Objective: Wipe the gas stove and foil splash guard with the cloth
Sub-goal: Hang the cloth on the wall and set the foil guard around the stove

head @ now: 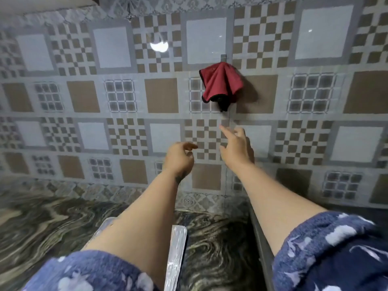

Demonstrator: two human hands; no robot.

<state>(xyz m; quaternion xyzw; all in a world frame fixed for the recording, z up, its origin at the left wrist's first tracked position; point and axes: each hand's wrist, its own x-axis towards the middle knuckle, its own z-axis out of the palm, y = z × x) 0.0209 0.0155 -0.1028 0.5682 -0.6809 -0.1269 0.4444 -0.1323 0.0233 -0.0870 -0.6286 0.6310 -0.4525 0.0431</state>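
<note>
A dark red cloth (220, 85) with a black edge hangs bunched from a small hook on the tiled wall, right of centre. Below it my right hand (236, 144) is raised with fingers spread, holding nothing, a short gap under the cloth's lowest corner. My left hand (180, 156) is beside it, lower and to the left, fingers loosely curled and holding nothing. The shiny top edge of the foil splash guard (175, 255) shows at the bottom centre, between my forearms. The gas stove itself is out of sight.
The patterned tile wall (105, 97) fills most of the view. A dark marbled countertop (42, 223) runs along the bottom. A grey metal edge (262, 248) stands under my right forearm. Blue fleece sleeves cover both upper arms.
</note>
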